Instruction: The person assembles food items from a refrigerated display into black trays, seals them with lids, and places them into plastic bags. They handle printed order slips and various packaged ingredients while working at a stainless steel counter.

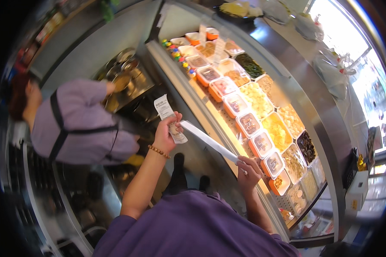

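My left hand (pixel 168 132) grips a printed paper receipt (pixel 164 108), which sticks out above and below the fingers. A long, narrow white strip (pixel 209 140), whose material I cannot tell, spans between both hands. Its upper left end meets the fingers of my left hand, and its lower right end is held by my right hand (pixel 249 172). Both hands are above the floor, beside a lit glass display case (pixel 193 93). Inside the case stand orange and white food tubs (pixel 234 104) in rows, and a tray of yellow sliced food (pixel 277 131).
A co-worker in a light purple top and dark apron straps (pixel 80 122) leans over metal pans (pixel 122 82) at the left. Tied plastic bags (pixel 331 75) lie beyond the case's metal counter (pixel 312 74). A white box (pixel 357 191) stands at the right.
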`<state>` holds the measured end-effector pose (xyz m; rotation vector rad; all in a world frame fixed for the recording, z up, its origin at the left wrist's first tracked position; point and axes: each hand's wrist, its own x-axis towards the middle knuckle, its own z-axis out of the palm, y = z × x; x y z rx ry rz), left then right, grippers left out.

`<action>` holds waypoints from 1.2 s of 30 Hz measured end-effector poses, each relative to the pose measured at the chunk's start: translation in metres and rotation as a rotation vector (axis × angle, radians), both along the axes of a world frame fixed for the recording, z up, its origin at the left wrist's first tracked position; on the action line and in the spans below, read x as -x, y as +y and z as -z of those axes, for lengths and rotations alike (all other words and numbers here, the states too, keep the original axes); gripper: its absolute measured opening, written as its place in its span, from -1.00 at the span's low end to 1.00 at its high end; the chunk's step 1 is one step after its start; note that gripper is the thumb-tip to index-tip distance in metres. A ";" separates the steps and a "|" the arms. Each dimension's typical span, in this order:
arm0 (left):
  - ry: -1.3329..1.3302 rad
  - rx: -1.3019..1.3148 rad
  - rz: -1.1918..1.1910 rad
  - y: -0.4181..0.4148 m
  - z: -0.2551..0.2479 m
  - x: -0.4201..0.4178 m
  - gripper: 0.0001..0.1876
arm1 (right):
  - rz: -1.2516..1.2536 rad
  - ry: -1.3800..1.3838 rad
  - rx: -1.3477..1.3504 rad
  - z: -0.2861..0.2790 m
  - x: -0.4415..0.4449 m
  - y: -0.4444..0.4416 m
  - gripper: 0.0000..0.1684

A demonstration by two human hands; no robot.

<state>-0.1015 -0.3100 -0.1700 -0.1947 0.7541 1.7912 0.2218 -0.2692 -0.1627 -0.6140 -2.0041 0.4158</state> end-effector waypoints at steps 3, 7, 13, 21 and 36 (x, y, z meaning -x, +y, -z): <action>0.064 0.105 -0.031 0.075 -0.001 0.009 -0.84 | 0.177 0.464 0.661 0.002 0.023 0.013 -0.92; 0.314 -0.204 0.306 0.111 0.036 -0.012 -0.52 | 0.156 1.174 1.339 0.017 0.063 0.048 -0.91; 0.435 -0.277 0.612 0.180 0.007 -0.015 -0.57 | 0.265 1.230 1.424 0.046 0.151 0.067 -0.86; 0.578 -0.148 0.563 0.199 0.017 0.099 -0.74 | 0.378 -0.296 0.229 -0.043 0.221 0.171 -0.60; 0.530 -0.129 0.740 0.169 0.013 0.169 -0.77 | 0.364 -0.984 -0.206 -0.124 0.316 0.341 -0.70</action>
